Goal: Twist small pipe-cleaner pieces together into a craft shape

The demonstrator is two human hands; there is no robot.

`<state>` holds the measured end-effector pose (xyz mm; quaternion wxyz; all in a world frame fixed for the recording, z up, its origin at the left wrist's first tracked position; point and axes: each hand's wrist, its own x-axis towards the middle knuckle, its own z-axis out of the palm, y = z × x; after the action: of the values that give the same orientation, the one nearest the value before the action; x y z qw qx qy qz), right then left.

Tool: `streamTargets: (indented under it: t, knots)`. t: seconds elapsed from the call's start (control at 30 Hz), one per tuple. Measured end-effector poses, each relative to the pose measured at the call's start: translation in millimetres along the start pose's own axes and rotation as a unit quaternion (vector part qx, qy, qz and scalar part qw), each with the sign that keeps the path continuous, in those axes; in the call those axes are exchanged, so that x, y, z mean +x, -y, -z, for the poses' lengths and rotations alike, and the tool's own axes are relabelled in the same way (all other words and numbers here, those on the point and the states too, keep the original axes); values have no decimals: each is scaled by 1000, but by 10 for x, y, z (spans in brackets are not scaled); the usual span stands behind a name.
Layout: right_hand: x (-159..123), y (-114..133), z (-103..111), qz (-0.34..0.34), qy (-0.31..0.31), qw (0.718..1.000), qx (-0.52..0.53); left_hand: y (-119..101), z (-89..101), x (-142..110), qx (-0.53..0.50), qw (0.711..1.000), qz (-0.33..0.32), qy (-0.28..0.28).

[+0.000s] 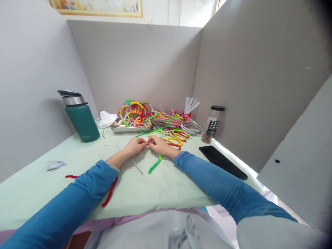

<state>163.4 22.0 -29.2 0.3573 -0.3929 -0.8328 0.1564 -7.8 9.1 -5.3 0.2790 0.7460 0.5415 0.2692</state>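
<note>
My left hand (pixel 135 146) and my right hand (pixel 158 145) meet at mid-table, fingertips pinched together. Between them shows a tiny bit of pink pipe cleaner (pixel 148 144); the fingers hide most of it. A green pipe cleaner (pixel 155 165) extends from beneath my right hand toward me. Under my left wrist, a thin grey wire (pixel 137 166) slants across the cloth; whether it joins the held piece I cannot tell. Red pipe cleaner (pixel 110 193) shows on both sides of my left forearm, which covers its middle.
A metal tray (pixel 131 129) with bent pipe-cleaner shapes stands at the back. Beside it lie a heap of pipe cleaners (pixel 167 121) and a wire coil (pixel 191 128). A green bottle (pixel 82 121) stands left; a clear jar (pixel 211 126) and black phone (pixel 222 162) are right. Grey partitions enclose the table.
</note>
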Motion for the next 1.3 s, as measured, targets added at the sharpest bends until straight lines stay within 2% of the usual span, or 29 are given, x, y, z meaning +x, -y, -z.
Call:
streamTargets:
  t: [0.4, 0.7, 1.3]
  knots:
    - [-16, 43, 27, 1, 6, 1000, -4, -42, 1, -26, 8, 1000, 16, -12]
    - [-21, 51, 36, 7, 11, 1000, 6, -97, 22, -54, 18, 1000, -4, -22]
    - [-17, 53, 29, 6, 10, 1000, -10, -65, 12, -41, 41, 999, -16, -20]
